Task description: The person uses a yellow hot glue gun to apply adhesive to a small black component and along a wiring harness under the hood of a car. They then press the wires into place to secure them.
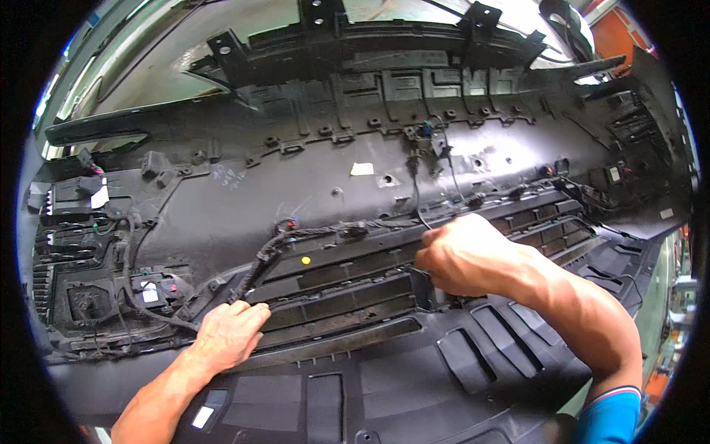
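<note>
A large black plastic car bumper (259, 185) lies with its inner side up. A taped black wiring harness (318, 231) runs along it above the slatted grille (336, 314). My left hand (228, 334) is closed over the harness at the grille's left end, its fingertips curled down and partly hidden. Above the middle of the grille, my right hand (466, 255) is closed like a fist. A thin black cable (416, 194) comes down from a blue connector (427, 129) and ends at its fingers. What lies inside that grip is hidden.
At the left, a black module with a white label (150, 294) sits beside looped wiring. Brackets (225, 48) stick up along the far edge. A yellow dot (306, 260) marks the grille, and a pale sticker (362, 169) lies on the panel. Ribbed black plastic (281, 399) fills the near side.
</note>
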Available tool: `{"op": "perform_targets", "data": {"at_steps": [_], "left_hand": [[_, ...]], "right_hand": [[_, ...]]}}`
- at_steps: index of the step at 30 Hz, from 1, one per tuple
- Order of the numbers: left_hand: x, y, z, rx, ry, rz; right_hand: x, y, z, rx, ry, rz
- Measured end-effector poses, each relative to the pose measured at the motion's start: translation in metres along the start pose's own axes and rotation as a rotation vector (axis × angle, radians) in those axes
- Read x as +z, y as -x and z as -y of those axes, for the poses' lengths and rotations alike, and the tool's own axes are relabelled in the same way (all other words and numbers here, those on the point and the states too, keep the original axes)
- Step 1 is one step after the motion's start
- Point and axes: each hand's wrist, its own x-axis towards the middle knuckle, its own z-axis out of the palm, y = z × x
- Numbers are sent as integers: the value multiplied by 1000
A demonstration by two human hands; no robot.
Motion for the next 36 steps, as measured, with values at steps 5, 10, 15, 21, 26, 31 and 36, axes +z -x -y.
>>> {"op": "perform_targets", "data": {"at_steps": [5, 10, 15, 21, 26, 31, 36], "left_hand": [[0, -3, -2, -2, -2, -17], [-2, -3, -4, -11, -25, -29], [-1, -1, -6, -39, -24, -23], [1, 1, -1, -30, -23, 1], [2, 1, 0, -24, -15, -15], [1, -1, -1, -31, -11, 1], [0, 0, -2, -29, -12, -6]], "right_hand": [[-1, -2, 1, 47, 30, 49], [-3, -3, 2, 67, 32, 78], [-1, -3, 2, 54, 23, 52], [-1, -2, 1, 50, 31, 61], [4, -1, 0, 39, 15, 7], [5, -2, -2, 19, -18, -49], [5, -2, -1, 14, -26, -67]]}}
